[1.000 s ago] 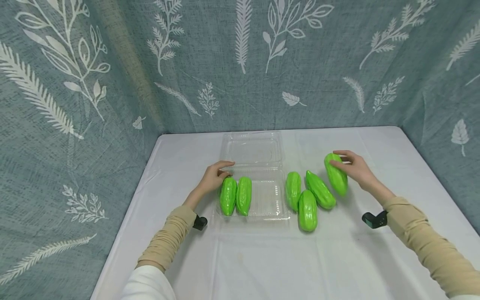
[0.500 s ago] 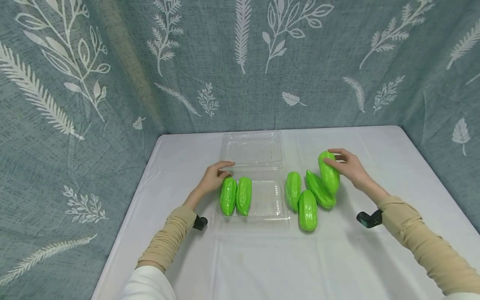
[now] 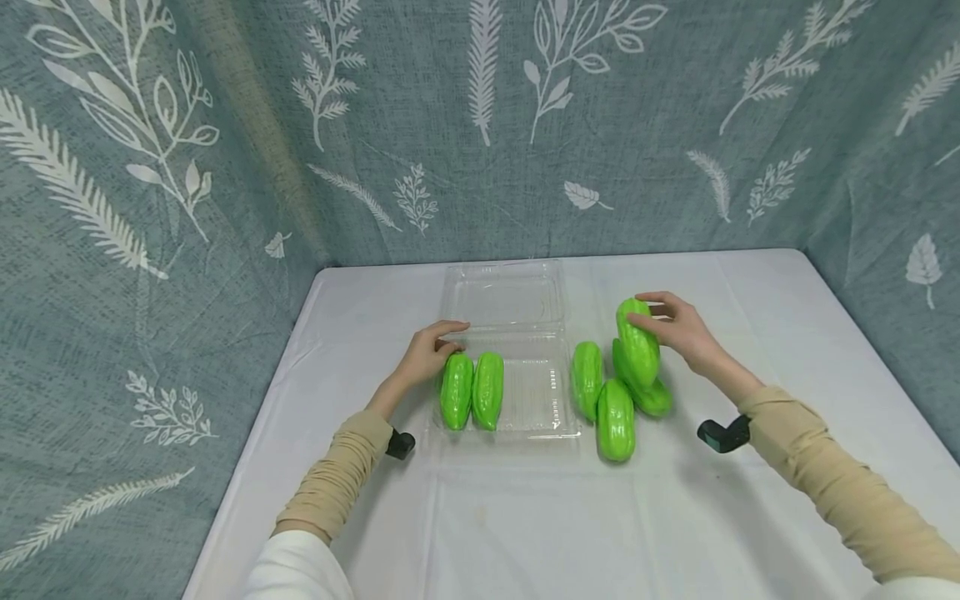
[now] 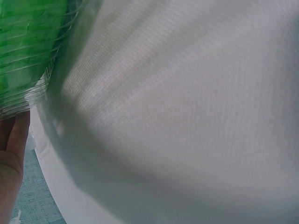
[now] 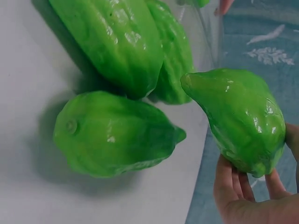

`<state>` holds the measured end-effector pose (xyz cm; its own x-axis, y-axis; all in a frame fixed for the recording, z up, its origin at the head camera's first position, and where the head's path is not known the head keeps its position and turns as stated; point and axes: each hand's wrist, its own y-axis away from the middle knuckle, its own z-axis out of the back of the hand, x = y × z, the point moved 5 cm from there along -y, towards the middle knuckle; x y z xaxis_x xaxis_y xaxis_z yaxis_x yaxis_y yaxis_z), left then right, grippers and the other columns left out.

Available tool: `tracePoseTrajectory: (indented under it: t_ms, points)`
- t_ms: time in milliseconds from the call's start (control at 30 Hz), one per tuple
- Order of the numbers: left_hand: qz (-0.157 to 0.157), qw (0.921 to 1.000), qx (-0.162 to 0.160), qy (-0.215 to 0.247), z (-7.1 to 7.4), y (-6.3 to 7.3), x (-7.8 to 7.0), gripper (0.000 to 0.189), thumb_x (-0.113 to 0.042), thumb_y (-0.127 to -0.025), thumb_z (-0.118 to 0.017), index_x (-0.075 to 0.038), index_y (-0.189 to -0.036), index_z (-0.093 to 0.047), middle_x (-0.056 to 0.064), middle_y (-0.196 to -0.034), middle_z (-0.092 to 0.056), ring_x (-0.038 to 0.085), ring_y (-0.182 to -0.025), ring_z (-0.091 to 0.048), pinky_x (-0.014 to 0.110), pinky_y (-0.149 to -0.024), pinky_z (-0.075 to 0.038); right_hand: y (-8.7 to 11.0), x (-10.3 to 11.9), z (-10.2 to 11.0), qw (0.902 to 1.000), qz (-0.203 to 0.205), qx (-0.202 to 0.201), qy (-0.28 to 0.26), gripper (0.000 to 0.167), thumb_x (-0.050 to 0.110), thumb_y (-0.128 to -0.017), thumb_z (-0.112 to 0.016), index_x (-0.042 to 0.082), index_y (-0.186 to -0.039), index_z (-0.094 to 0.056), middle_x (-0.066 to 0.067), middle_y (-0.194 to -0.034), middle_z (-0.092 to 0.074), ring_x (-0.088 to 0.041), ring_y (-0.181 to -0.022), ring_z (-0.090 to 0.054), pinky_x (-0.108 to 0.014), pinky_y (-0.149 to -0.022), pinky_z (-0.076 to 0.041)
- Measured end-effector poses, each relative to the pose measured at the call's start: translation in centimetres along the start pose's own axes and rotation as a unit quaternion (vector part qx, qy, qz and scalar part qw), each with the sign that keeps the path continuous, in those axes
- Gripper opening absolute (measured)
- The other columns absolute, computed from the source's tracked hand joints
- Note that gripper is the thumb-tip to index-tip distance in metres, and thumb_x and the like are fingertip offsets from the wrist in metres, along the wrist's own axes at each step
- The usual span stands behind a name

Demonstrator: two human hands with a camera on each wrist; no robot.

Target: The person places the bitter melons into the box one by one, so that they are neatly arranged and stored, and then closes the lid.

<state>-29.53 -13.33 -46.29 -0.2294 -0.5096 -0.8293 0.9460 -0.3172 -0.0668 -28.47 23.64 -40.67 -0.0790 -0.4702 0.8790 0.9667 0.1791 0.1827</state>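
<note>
My right hand [image 3: 681, 332] holds a bright green bitter melon [image 3: 639, 340] by its upper end, tilted over another bitter melon [image 3: 655, 402] on the table. Close up in the right wrist view, fingers and thumb grip the held melon's blunt end, its narrow tip pointing away. Two more bitter melons lie beside it, one upright in view [image 3: 587, 379], one nearer [image 3: 617, 422]. A clear plastic clamshell container [image 3: 531, 396] lies opened flat, with two bitter melons [image 3: 472, 392] side by side in its left part. My left hand [image 3: 425, 357] pinches the container's rim at its far left corner.
The container's lid [image 3: 506, 298] lies flat behind its base. A white cloth [image 3: 525, 525] covers the table, and a blue-grey leaf-print curtain [image 3: 450, 192] hangs behind and at both sides.
My right hand has moved left with the bitter melon, from the right of the loose ones to above one of them. My left hand has stayed at the container.
</note>
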Motion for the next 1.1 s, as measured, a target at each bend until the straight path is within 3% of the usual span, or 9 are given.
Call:
tracePoseTrajectory:
  t_ms: [400,700,1100]
  points:
    - [0.000,1.0000,0.001,0.008,0.0,0.0,0.3,0.039,0.008,-0.093,-0.049,0.003,-0.131,-0.053,0.022,-0.137,-0.049,0.037,-0.104,-0.064,0.039,-0.089,-0.058,-0.2,1.2,-1.8,0.9997,-0.006,0.010,-0.022,0.065,0.032,-0.094,-0.057,0.000,-0.144,-0.030,-0.028,-0.144,-0.033,-0.042,-0.129,-0.039,-0.052,-0.101,-0.046]
    - [-0.001,1.0000,0.002,-0.008,0.0,-0.1,0.3,0.038,0.006,-0.093,-0.051,0.001,-0.131,-0.054,0.020,-0.137,-0.051,0.034,-0.104,-0.065,0.034,-0.088,-0.059,-0.4,2.2,-3.0,0.9991,-0.011,0.018,-0.037,0.065,0.030,-0.094,-0.057,0.000,-0.144,-0.029,-0.028,-0.143,-0.033,-0.040,-0.128,-0.039,-0.037,-0.092,-0.049]
    - [0.002,1.0000,0.003,-0.008,0.0,0.0,0.2,0.038,0.006,-0.094,-0.050,0.002,-0.131,-0.053,0.020,-0.136,-0.051,0.035,-0.104,-0.065,0.034,-0.088,-0.058,-1.1,3.2,-5.3,0.9974,-0.012,0.035,-0.062,0.064,0.028,-0.094,-0.058,-0.001,-0.143,-0.029,-0.028,-0.141,-0.034,-0.038,-0.128,-0.038,-0.048,-0.099,-0.048]
